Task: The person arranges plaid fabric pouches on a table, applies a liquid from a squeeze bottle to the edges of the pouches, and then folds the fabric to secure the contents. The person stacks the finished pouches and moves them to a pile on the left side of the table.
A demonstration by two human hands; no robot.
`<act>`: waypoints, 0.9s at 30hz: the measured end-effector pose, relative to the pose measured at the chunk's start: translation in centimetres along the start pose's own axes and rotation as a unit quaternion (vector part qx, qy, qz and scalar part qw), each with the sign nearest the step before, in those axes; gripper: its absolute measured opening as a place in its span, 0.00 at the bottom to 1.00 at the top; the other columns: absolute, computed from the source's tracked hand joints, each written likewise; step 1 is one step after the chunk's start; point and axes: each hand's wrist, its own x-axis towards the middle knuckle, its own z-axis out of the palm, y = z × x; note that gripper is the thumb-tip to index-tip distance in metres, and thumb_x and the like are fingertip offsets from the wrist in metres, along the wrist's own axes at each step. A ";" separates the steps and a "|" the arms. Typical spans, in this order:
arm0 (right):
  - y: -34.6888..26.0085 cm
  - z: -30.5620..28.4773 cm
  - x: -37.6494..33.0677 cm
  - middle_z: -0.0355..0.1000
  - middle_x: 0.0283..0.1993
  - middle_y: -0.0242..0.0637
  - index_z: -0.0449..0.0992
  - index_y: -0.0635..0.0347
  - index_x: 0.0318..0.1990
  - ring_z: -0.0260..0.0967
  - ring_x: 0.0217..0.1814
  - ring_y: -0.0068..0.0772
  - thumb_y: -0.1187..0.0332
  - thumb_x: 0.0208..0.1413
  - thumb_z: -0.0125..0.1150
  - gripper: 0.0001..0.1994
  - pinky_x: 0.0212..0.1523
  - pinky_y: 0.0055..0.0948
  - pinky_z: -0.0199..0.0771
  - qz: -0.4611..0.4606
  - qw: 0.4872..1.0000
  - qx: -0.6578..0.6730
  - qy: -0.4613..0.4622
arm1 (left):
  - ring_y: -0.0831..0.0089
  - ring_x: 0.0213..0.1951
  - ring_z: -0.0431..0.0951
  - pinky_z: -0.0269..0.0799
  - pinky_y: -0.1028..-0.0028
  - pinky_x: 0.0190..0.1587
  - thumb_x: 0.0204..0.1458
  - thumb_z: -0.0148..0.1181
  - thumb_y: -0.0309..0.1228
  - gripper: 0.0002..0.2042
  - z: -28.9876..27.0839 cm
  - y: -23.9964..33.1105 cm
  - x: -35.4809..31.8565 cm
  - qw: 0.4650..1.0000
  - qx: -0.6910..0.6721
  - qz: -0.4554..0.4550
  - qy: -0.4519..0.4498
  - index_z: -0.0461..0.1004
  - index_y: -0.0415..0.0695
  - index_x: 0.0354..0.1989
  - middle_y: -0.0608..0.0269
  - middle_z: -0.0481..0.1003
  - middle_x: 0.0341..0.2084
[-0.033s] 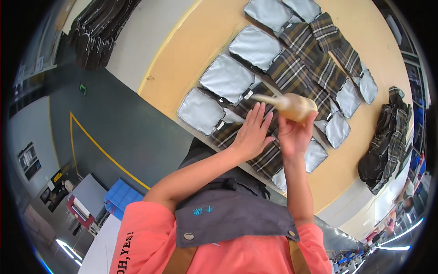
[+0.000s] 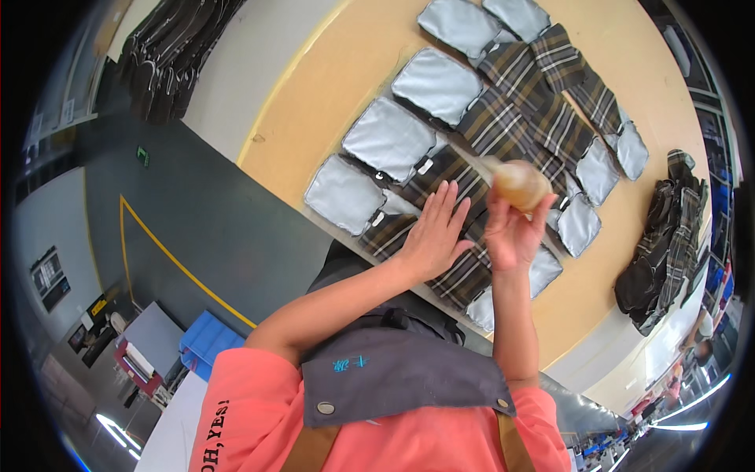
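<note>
My right hand (image 2: 511, 237) grips a yellowish, see-through bottle (image 2: 522, 187) by its rounded body. Motion blurs the bottle, and its narrow spout points to the far left. Flat on the plaid fabric pieces (image 2: 452, 175), my left hand (image 2: 432, 236) has its fingers stretched out, with nothing in it. Silver-lined, pouch-like ends (image 2: 389, 141) stick out from the overlapping plaid pieces, in rows to both sides. A small white tag (image 2: 425, 166) shows beyond my left fingertips. Whether the spout touches the cloth cannot be made out.
The pieces lie on a pale wooden table (image 2: 307, 102) with its edge close to my body. Stacks of dark plaid items stand at the right (image 2: 664, 244) and far left (image 2: 169, 59). A blue crate (image 2: 211, 343) sits at the lower left, near a yellow floor line (image 2: 177, 263).
The bottle has turned in my right hand, its spout now shorter in view and more blurred. My left hand stays nearly where it was on the cloth.
</note>
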 end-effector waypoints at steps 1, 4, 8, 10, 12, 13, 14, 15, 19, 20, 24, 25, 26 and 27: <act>-0.9 1.7 0.0 0.61 0.63 0.45 0.65 0.60 0.59 0.58 0.65 0.48 0.56 0.53 0.64 0.29 0.55 0.46 0.76 -0.001 0.998 0.048 -0.028 | 0.38 0.67 0.45 0.47 0.49 0.66 0.51 0.62 0.40 0.35 -0.5 0.5 0.4 1.000 -0.009 0.018 0.008 0.56 0.32 0.62 0.32 0.48 0.64; -4.0 5.2 0.5 0.62 0.62 0.45 0.63 0.61 0.60 0.60 0.64 0.50 0.56 0.51 0.66 0.32 0.53 0.43 0.79 -0.077 0.993 -0.009 -0.089 | 0.38 0.66 0.47 0.48 0.48 0.65 0.50 0.62 0.40 0.37 -2.6 0.8 3.5 0.998 0.003 0.041 0.045 0.54 0.32 0.63 0.32 0.49 0.64; -6.7 7.1 1.6 0.65 0.59 0.45 0.62 0.59 0.60 0.68 0.57 0.47 0.49 0.54 0.61 0.32 0.50 0.42 0.81 -0.246 0.946 -0.212 -0.023 | 0.35 0.65 0.49 0.49 0.48 0.64 0.51 0.62 0.39 0.36 -3.2 -0.6 10.6 0.987 0.035 0.013 0.157 0.53 0.30 0.63 0.29 0.50 0.63; -6.5 7.5 2.4 0.65 0.58 0.44 0.62 0.58 0.59 0.69 0.56 0.45 0.47 0.55 0.59 0.31 0.49 0.41 0.81 -0.308 0.902 -0.303 0.000 | 0.35 0.64 0.51 0.49 0.49 0.65 0.51 0.62 0.39 0.37 -2.2 -1.4 13.1 0.981 0.040 -0.024 0.188 0.53 0.30 0.63 0.29 0.52 0.62; -6.1 7.4 3.6 0.65 0.58 0.44 0.61 0.58 0.59 0.70 0.55 0.44 0.47 0.57 0.57 0.30 0.48 0.42 0.81 -0.315 0.891 -0.328 0.002 | 0.37 0.64 0.52 0.50 0.50 0.65 0.50 0.62 0.40 0.37 -1.4 -1.2 13.7 0.986 0.028 -0.028 0.162 0.53 0.30 0.63 0.31 0.53 0.61; -6.0 7.2 4.0 0.65 0.57 0.43 0.61 0.58 0.59 0.70 0.55 0.43 0.47 0.58 0.56 0.30 0.48 0.42 0.81 -0.320 0.884 -0.340 0.007 | 0.38 0.64 0.52 0.50 0.50 0.65 0.50 0.63 0.40 0.38 -1.2 -0.9 13.7 0.989 0.021 -0.030 0.145 0.53 0.31 0.63 0.31 0.53 0.61; -6.1 6.8 4.3 0.66 0.58 0.43 0.62 0.58 0.59 0.69 0.56 0.43 0.48 0.58 0.56 0.29 0.49 0.42 0.80 -0.312 0.884 -0.349 0.006 | 0.39 0.64 0.52 0.50 0.51 0.65 0.49 0.63 0.41 0.38 -1.1 -0.6 13.5 0.991 0.035 -0.014 0.126 0.53 0.31 0.63 0.32 0.54 0.61; -6.3 6.1 4.7 0.66 0.58 0.43 0.62 0.57 0.59 0.68 0.57 0.43 0.49 0.58 0.57 0.28 0.50 0.42 0.79 -0.304 0.883 -0.357 0.005 | 0.40 0.64 0.53 0.50 0.51 0.65 0.49 0.63 0.41 0.38 -1.0 -0.3 13.1 0.993 0.048 0.002 0.106 0.53 0.31 0.63 0.33 0.54 0.61; -6.1 4.6 5.9 0.64 0.59 0.43 0.60 0.57 0.60 0.67 0.58 0.42 0.50 0.58 0.57 0.29 0.50 0.42 0.79 -0.322 0.818 -0.476 0.013 | 0.43 0.66 0.51 0.50 0.52 0.66 0.47 0.64 0.42 0.39 0.3 -0.3 12.3 0.994 0.072 0.013 0.076 0.54 0.32 0.63 0.36 0.52 0.63; -5.9 4.4 6.1 0.63 0.60 0.44 0.58 0.57 0.61 0.67 0.58 0.42 0.50 0.58 0.57 0.30 0.49 0.42 0.79 -0.335 0.791 -0.511 0.002 | 0.43 0.66 0.51 0.50 0.52 0.66 0.47 0.64 0.42 0.39 0.5 -0.4 12.4 0.995 0.073 0.013 0.072 0.54 0.32 0.63 0.36 0.51 0.63; -5.5 3.9 6.9 0.59 0.63 0.48 0.50 0.57 0.62 0.64 0.60 0.44 0.50 0.57 0.59 0.34 0.49 0.42 0.77 -0.354 0.714 -0.603 -0.033 | 0.43 0.67 0.50 0.50 0.52 0.66 0.47 0.65 0.41 0.39 0.9 -0.3 12.1 0.997 0.061 0.014 0.050 0.54 0.32 0.63 0.36 0.51 0.63; -5.5 3.8 7.1 0.58 0.63 0.49 0.48 0.57 0.63 0.64 0.61 0.44 0.50 0.56 0.60 0.36 0.50 0.42 0.77 -0.353 0.703 -0.615 -0.040 | 0.43 0.67 0.49 0.50 0.52 0.66 0.47 0.65 0.40 0.39 1.0 -0.1 12.0 0.997 0.051 0.015 0.049 0.54 0.32 0.63 0.36 0.51 0.63; -5.3 3.9 7.3 0.58 0.63 0.49 0.48 0.58 0.62 0.64 0.61 0.44 0.50 0.56 0.60 0.36 0.50 0.42 0.77 -0.353 0.710 -0.607 -0.046 | 0.42 0.66 0.49 0.50 0.52 0.66 0.47 0.65 0.40 0.39 1.1 -0.1 12.0 0.998 0.041 0.015 0.048 0.54 0.32 0.63 0.36 0.50 0.63; -5.1 4.2 7.5 0.58 0.63 0.49 0.49 0.58 0.62 0.64 0.61 0.44 0.50 0.57 0.59 0.35 0.51 0.42 0.76 -0.352 0.717 -0.599 -0.053 | 0.42 0.66 0.50 0.50 0.52 0.66 0.47 0.65 0.39 0.38 1.0 -0.3 11.9 0.997 0.035 0.022 0.061 0.54 0.33 0.63 0.35 0.51 0.63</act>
